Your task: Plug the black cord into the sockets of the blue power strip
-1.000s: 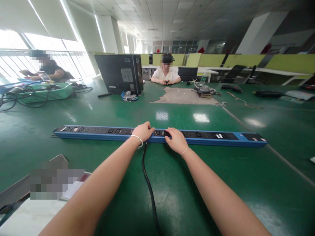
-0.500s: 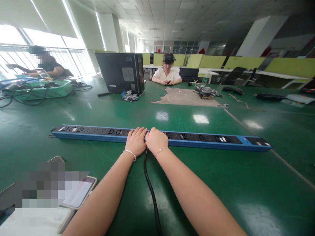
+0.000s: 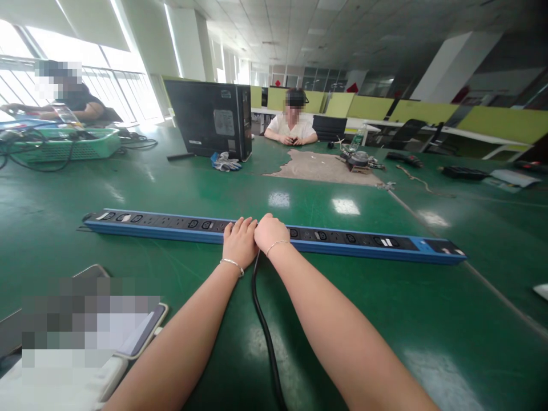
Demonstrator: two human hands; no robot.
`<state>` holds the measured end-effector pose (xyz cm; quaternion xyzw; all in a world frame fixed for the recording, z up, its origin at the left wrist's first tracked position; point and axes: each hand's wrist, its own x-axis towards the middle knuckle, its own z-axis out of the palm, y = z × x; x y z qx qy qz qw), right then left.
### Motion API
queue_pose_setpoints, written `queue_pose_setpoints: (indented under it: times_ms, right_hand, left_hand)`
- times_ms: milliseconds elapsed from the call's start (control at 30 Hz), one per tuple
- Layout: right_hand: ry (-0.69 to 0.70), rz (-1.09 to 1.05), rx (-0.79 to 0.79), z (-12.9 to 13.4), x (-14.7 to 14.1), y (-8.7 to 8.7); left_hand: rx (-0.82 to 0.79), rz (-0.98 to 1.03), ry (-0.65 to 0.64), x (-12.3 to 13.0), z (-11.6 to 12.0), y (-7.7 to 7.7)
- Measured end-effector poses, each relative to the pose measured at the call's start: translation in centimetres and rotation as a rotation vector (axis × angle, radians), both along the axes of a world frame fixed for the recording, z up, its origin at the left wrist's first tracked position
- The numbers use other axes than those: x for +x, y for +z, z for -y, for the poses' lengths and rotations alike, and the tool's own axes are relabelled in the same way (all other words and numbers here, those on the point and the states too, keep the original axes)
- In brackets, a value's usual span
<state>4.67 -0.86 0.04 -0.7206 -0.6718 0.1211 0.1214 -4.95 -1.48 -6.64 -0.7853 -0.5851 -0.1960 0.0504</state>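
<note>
A long blue power strip (image 3: 368, 249) with a black row of sockets lies across the green table. On its middle part rests my left hand (image 3: 240, 240), fingers stretched out across the sockets and lying on top. My right hand (image 3: 273, 233) is closed in a fist right beside it, over the strip. From under the right fist a black power cord (image 3: 266, 331) runs down toward me between my forearms. The cord's end is hidden inside the fist, and the sockets under both hands are covered.
Phones (image 3: 148, 331) lie at the lower left, partly blurred. Farther back are a black computer case (image 3: 205, 120), gloves (image 3: 225, 162) and a green basket (image 3: 81, 149) with cables. A co-worker (image 3: 291, 123) sits opposite, another person (image 3: 72, 94) at the far left.
The view has shifted slightly, and the strip appears a little more tilted. Both hands stay at the strip's middle, the left fingers flat and the right fist closed.
</note>
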Motion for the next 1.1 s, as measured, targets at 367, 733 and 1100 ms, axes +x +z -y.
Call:
queue_pose_setpoints:
  times_ms: [367,733,1100]
  right_hand:
    - [0.061,0.060,0.232,0.2,-0.1,5.9]
    - [-0.161,-0.045,-0.051,0.2,12.8,3.4]
    - [-0.114,0.160,-0.043,1.8,13.6,0.8]
  left_hand:
    - [-0.010,0.024,0.005,0.1,0.2,0.6]
    - [-0.028,0.039,0.028,0.2,-0.2,0.0]
    - [-0.002,0.051,0.014,0.2,-0.4,-0.3]
